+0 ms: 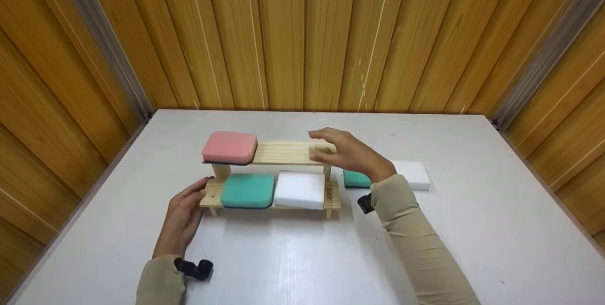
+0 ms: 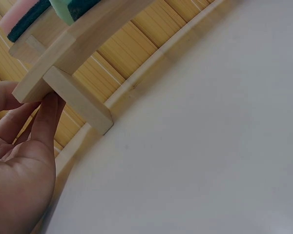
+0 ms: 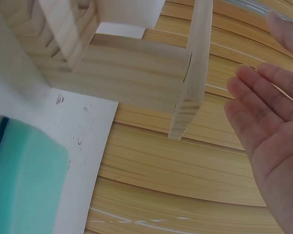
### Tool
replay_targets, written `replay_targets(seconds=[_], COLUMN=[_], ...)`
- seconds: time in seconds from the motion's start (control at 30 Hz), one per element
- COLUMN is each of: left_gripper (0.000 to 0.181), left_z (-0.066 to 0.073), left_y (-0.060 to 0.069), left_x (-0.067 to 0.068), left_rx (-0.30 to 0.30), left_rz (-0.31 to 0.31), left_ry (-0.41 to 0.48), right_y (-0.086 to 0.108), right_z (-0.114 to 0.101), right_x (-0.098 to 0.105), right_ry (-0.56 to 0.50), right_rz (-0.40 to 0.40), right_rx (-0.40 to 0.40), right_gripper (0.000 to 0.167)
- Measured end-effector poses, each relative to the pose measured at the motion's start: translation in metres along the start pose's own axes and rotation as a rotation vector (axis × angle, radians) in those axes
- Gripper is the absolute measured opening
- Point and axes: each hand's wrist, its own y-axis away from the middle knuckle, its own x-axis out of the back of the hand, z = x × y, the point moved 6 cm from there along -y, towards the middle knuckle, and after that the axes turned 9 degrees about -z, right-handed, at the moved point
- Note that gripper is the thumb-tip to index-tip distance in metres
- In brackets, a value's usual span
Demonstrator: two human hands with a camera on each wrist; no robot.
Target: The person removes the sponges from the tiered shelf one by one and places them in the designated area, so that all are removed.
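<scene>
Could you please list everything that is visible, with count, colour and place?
wooden rack: one, pale, on the table
pink sponge: one, pink, upper shelf, left
green sponges: two, green, lower shelf left; table, right of rack
white blocks: two, white, lower shelf right; table, right of rack
table: one, white, under the rack
wall panels: several, wood-coloured, behind and both sides
corner strips: two, grey, wall corners
wrist devices: two, black, at wrists
sleeves: two, beige, on forearms
left hand: one, bare, gripping lower shelf's left end
right hand: one, bare, near upper shelf's right end
</scene>
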Motion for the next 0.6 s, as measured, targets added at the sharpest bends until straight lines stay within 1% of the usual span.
replay_targets(seconds=[0.2,0.43,0.6], left_gripper=[0.051,0.051,0.051], left_z=[0.001,-0.001,-0.001], left_y=[0.0,-0.002,-0.003], left_x=[-0.003,-0.003,-0.003], left_rx=[-0.002,-0.01,-0.005], left_rz=[-0.014,0.004,0.003], left_ry=[-0.004,0.045,0.024], right_y=[-0.007,-0.014,-0.021], right_z=[-0.007,-0.013,-0.017], right_x=[-0.002,-0.007,-0.01], right_ry=[-0.014,-0.046,-0.042], right_rz=[-0.012,-0.01,-0.001], right_rx=[-0.011,-0.004,0.005], right_gripper=[0.061,0.062,0.063])
